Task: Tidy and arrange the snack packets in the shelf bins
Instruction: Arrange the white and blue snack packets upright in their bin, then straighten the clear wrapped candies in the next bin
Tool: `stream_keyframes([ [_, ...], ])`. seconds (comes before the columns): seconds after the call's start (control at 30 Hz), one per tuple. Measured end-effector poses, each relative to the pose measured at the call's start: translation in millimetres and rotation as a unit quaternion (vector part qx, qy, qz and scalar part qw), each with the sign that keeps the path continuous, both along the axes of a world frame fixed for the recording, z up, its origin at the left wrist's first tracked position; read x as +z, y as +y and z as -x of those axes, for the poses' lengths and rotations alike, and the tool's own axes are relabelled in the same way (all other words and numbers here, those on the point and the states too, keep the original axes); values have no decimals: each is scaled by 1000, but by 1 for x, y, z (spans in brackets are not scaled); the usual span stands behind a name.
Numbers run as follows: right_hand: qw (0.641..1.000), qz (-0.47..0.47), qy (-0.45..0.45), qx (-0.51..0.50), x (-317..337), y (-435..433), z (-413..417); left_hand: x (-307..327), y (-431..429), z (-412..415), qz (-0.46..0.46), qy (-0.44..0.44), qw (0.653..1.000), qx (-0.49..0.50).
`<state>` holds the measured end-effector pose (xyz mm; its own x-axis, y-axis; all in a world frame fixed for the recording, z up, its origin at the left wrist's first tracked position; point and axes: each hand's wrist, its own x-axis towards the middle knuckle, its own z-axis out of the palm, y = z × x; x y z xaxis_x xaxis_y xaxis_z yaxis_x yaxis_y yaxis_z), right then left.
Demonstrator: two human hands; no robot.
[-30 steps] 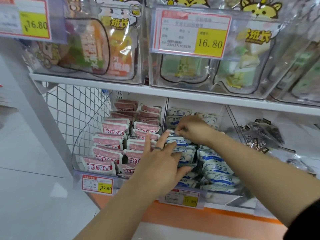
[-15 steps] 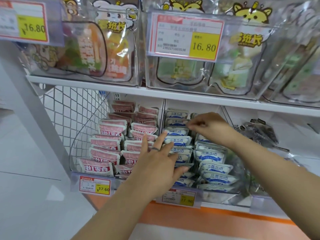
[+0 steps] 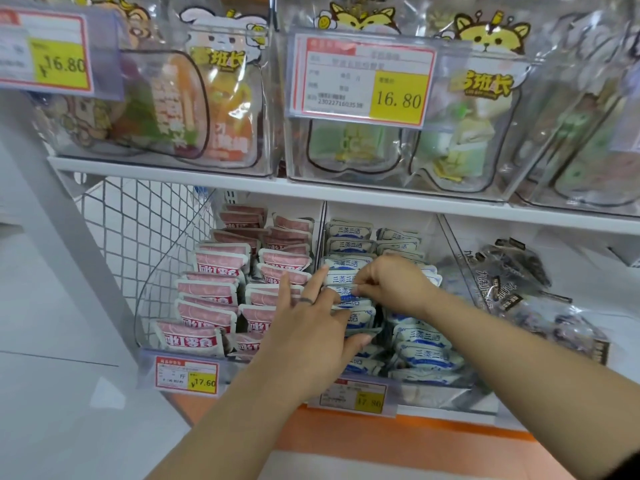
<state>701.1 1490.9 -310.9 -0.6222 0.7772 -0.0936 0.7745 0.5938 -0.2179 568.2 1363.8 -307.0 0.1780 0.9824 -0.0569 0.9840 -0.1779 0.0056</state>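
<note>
Blue-and-white snack packets [image 3: 420, 336] stand in two rows in the middle clear bin [image 3: 446, 396] on the lower shelf. Pink-and-white packets [image 3: 207, 289] fill the bin to its left. My left hand [image 3: 311, 327], a ring on one finger, lies with spread fingers on the front packets of the blue bin's left row, its thumb under one of them. My right hand [image 3: 391, 284] reaches in from the right and pinches the top edge of a blue packet [image 3: 343, 292] in that left row, just beyond my left fingertips.
A bin of dark packets [image 3: 509, 282] sits to the right. Price tags [image 3: 187, 375] hang on the bin fronts. Above, the upper shelf [image 3: 311, 188] carries clear bins of large cartoon-printed pouches [image 3: 221, 98]. A white wire mesh side panel [image 3: 138, 237] closes the left end.
My right hand has come from the back of the blue bin's right row forward and left to the left row, where it now pinches a packet. My left hand has stayed in place.
</note>
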Motion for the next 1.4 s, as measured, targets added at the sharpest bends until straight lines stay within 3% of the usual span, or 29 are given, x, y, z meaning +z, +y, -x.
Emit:
stream_keyframes([
  [0.23, 992, 120, 44, 17, 17, -4, -4, 7, 0, 0, 21, -5, 1000, 11],
  [0.37, 993, 29, 116, -22, 28, -39, -43, 13, -2, -7, 27, -11, 999, 29],
  [0.47, 985, -20, 158, -61, 42, -68, -93, 15, -3, -23, -19, -16, 999, 36],
  [0.57, 982, -45, 147, -113, 44, -88, -147, 13, -6, -50, -70, -57, 996, 22],
  [0.67, 981, -56, 93, -162, 32, -99, -191, 5, -12, -79, -64, -97, 993, -8],
  [0.77, 988, -51, 49, -139, 17, -110, -218, -8, -15, -100, -14, -72, 996, -45],
  [0.97, 988, -53, 103, -101, 0, -121, -238, -18, -7, -118, 60, 18, 997, -44],
  [1.07, 988, -100, 98, -67, -7, -119, -247, -17, -3, -122, 63, -4, 998, -23],
  [1.17, 970, -176, 150, -69, -13, -110, -249, -17, -5, -123, -15, -81, 997, 6],
  [1.27, 944, -182, 243, -126, -8, -104, -247, -10, -10, -133, -116, -195, 973, 35],
  [1.4, 871, -163, 389, -250, 3, -99, -253, 6, -9, -156, -193, -241, 951, 0],
])
